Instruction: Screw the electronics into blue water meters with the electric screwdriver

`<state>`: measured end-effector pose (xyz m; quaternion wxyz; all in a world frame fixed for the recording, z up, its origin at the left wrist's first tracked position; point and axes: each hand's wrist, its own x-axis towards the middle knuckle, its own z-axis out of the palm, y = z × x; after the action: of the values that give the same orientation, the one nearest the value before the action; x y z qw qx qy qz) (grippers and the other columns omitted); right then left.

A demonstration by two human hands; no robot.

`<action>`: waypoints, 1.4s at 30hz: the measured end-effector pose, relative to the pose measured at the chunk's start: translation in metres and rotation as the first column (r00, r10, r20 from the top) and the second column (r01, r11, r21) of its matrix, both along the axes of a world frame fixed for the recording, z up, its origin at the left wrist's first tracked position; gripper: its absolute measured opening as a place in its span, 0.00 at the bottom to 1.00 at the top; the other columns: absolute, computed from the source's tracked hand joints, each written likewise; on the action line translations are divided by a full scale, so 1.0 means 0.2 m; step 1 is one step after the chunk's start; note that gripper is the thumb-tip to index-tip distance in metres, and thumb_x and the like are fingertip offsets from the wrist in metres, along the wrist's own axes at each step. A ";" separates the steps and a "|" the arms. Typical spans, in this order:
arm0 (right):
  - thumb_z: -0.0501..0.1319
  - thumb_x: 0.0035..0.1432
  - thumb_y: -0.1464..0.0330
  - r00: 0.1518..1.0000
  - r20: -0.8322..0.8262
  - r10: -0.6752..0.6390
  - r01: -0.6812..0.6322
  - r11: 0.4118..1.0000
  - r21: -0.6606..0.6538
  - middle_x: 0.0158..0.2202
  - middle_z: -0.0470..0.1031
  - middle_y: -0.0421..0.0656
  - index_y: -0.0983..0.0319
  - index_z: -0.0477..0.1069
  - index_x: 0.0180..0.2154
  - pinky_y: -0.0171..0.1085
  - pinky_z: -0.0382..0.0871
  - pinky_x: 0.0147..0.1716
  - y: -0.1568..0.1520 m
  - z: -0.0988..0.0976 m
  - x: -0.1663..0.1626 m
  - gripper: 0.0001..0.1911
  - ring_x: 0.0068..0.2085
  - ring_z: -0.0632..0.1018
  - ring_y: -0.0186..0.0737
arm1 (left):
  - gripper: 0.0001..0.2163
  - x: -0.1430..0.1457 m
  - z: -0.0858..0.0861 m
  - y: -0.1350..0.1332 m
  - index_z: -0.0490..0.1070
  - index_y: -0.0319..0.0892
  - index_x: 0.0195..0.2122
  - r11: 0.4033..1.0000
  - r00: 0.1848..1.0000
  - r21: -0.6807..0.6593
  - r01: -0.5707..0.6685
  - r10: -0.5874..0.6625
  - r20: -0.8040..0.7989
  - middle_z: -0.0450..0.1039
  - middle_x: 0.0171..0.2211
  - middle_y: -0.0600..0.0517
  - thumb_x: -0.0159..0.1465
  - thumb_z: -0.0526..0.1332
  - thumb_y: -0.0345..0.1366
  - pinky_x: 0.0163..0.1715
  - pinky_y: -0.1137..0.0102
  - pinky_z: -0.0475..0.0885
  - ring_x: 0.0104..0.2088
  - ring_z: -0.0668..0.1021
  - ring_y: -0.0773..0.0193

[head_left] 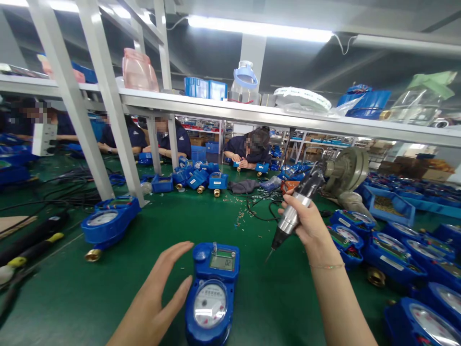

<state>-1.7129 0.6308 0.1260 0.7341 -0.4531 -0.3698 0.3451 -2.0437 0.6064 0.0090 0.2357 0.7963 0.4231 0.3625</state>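
Note:
A blue water meter with a round dial and a small LCD lies on the green table right in front of me. My left hand hovers just left of it, fingers stretched out and apart, holding nothing. My right hand is wrapped round an electric screwdriver, held tilted with its bit pointing down-left above the table, to the right of the meter and apart from it.
Another blue meter lies at the left. Several meters crowd the right side. Loose screws and a black cable lie mid-table. Shelf posts stand at the left. Several people work at the far side.

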 end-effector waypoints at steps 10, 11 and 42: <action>0.67 0.50 0.69 0.979 0.016 0.204 -0.200 0.931 0.304 0.22 0.64 0.32 0.60 0.66 0.35 0.38 0.74 0.33 -0.07 0.14 -0.10 0.11 0.26 0.71 0.31 | 0.40 0.14 -0.07 0.11 0.44 0.46 0.64 0.574 0.856 -0.709 0.409 0.027 0.516 0.60 0.61 0.40 0.57 0.64 0.51 0.56 0.58 0.66 0.55 0.71 0.50; 0.66 0.51 0.68 0.978 0.038 0.204 -0.206 0.926 0.316 0.21 0.63 0.31 0.59 0.66 0.35 0.36 0.73 0.30 -0.07 0.14 -0.10 0.10 0.24 0.70 0.31 | 0.38 0.14 -0.05 0.11 0.47 0.45 0.63 0.529 0.859 -0.730 0.433 0.005 0.513 0.63 0.60 0.41 0.57 0.64 0.51 0.56 0.59 0.66 0.54 0.72 0.50; 0.61 0.54 0.69 0.970 0.121 0.211 -0.243 0.859 0.451 0.16 0.58 0.30 0.59 0.66 0.34 0.31 0.55 0.16 -0.12 0.14 -0.28 0.05 0.15 0.59 0.27 | 0.32 0.10 -0.14 0.28 0.58 0.38 0.55 0.358 0.655 -0.639 0.681 0.092 0.750 0.73 0.50 0.38 0.55 0.67 0.47 0.51 0.56 0.69 0.48 0.77 0.47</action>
<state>-1.7687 0.6064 0.1535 0.7621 -0.2295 -0.5166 0.3158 -2.0235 0.6618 -0.0196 0.8230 0.4155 0.2603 0.2869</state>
